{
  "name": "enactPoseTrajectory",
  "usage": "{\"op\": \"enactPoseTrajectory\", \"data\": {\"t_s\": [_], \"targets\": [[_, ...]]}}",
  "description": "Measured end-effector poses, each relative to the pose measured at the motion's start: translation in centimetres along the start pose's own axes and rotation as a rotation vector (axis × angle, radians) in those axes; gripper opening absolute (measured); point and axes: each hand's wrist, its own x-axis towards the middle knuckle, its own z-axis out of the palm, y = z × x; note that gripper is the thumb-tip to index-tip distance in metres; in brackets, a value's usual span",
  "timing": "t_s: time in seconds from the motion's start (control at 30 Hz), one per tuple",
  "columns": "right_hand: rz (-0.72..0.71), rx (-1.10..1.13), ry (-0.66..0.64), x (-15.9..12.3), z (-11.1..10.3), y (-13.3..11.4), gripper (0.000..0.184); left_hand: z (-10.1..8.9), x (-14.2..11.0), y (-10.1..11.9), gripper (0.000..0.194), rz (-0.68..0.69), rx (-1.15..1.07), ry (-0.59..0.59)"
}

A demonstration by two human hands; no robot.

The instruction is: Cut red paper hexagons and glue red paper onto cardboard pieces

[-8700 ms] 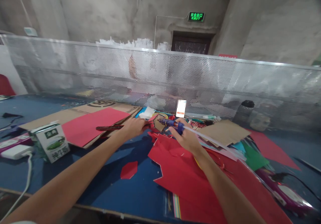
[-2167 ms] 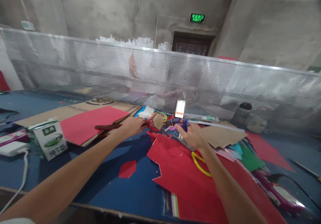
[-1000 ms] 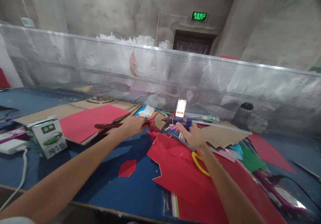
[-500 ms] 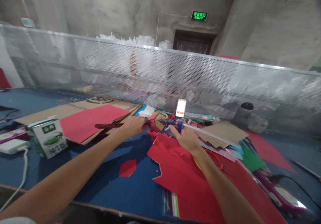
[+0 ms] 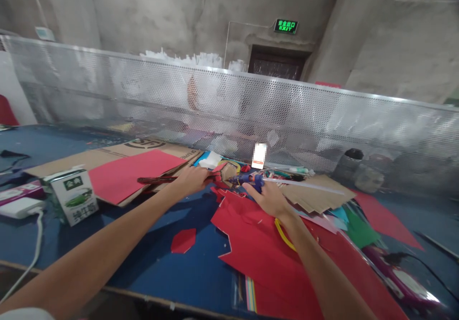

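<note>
Left hand (image 5: 192, 180): fingers curled closed on a long, dark reddish-brown stick (image 5: 154, 180), one end of it poking out past the wrist side. Small faceted piece of red paper and brown cardboard (image 5: 225, 172) sits right by the left fingertips, raised over the middle of the clutter, cardboard face toward the right hand. Right hand (image 5: 271, 199): fingers wrapped around a blue hot-glue gun (image 5: 254, 182), thumb along its near side, nozzle pointing at the faceted piece. Nozzle looks to be at or very near the piece's lower edge; blurry there, contact can't be confirmed. Long translucent glue stick (image 5: 304, 185) sticks out the back of the gun, above the layered brown cardboard pieces (image 5: 317, 194).

Blue table (image 5: 154, 267) under everything. Big red paper sheet with jagged cut edge (image 5: 258, 234) lies below the right hand; yellow looped handle (image 5: 283, 236) on it, partly behind the right forearm. Small red many-sided paper cutout (image 5: 184, 241) lies apart on bare blue surface, between the forearms. Left side: pinkish-red sheet (image 5: 132, 174) on flat brown cardboard (image 5: 96, 154), green-and-white drink carton (image 5: 75, 198) upright in front, white charger with cable (image 5: 22, 208) next to it. Right side: green sheet (image 5: 360, 229), purple-and-white power strip (image 5: 401, 279). Lit phone (image 5: 259, 155) props upright at the back, before a perforated metal panel (image 5: 161, 95).
</note>
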Motion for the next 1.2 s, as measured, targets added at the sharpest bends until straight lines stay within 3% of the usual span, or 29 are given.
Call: {"op": "enactPoseTrajectory", "data": {"t_s": [0.33,0.57,0.77,0.97,1.2], "targets": [[0.003,0.090,0.021,-0.3,0.0,0.3,0.041,1.0,0.4,-0.8,0.040,0.002,-0.014,0.019],[0.077,-0.110,0.093,-0.1,0.2,0.7,0.042,0.7,0.2,-0.7,0.039,0.012,-0.003,0.016],[0.021,-0.146,0.143,-0.2,0.8,0.3,0.042,0.3,0.0,-0.5,0.040,-0.003,-0.013,0.007],[-0.002,-0.190,0.110,-0.1,1.0,-0.2,0.041,0.4,0.2,-0.5,0.040,-0.010,-0.008,-0.004],[0.065,-0.287,0.040,-0.1,-0.6,0.2,0.046,1.1,0.4,-0.9,0.040,0.003,-0.023,0.017]]}}
